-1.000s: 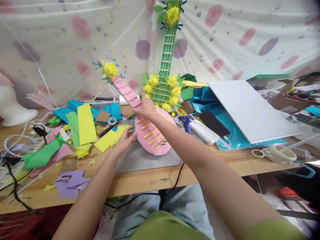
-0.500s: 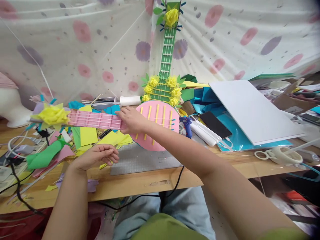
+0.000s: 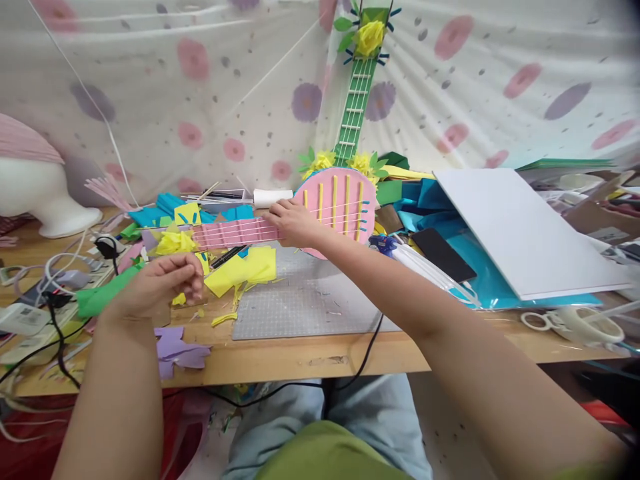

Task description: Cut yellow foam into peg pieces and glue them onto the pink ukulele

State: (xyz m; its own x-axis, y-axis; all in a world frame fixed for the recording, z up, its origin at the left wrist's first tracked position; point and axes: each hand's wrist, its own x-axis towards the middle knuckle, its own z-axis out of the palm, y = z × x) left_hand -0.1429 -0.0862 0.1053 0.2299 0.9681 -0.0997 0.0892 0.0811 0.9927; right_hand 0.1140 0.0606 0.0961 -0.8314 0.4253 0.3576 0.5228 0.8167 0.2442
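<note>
A pink craft guitar point(image 3: 343, 190) with yellow strips on its round body lies sideways across the desk. My right hand point(image 3: 300, 223) is closed around it where the neck meets the body. Its neck runs left to a yellow paper flower point(image 3: 175, 243) at the head. My left hand point(image 3: 170, 283), fingers loosely curled in with nothing visible in them, hovers just in front of that flower. Behind the pink body, a green craft guitar point(image 3: 356, 110) with yellow flowers leans upright on the curtain, its lower part hidden.
A grey cutting mat point(image 3: 300, 300) lies in front. Yellow paper scraps point(image 3: 245, 270) and a purple cut-out point(image 3: 180, 350) are at left, near cables point(image 3: 63, 327) and a foam head point(image 3: 45, 180). Rightward are a glue gun point(image 3: 384, 244), a black phone point(image 3: 444, 255), white board point(image 3: 525, 230) and tape point(image 3: 590, 325).
The pink guitar has moved back, away from me, with my right hand on it, covering more of the green guitar's base. My left hand has moved left. The view has shifted slightly.
</note>
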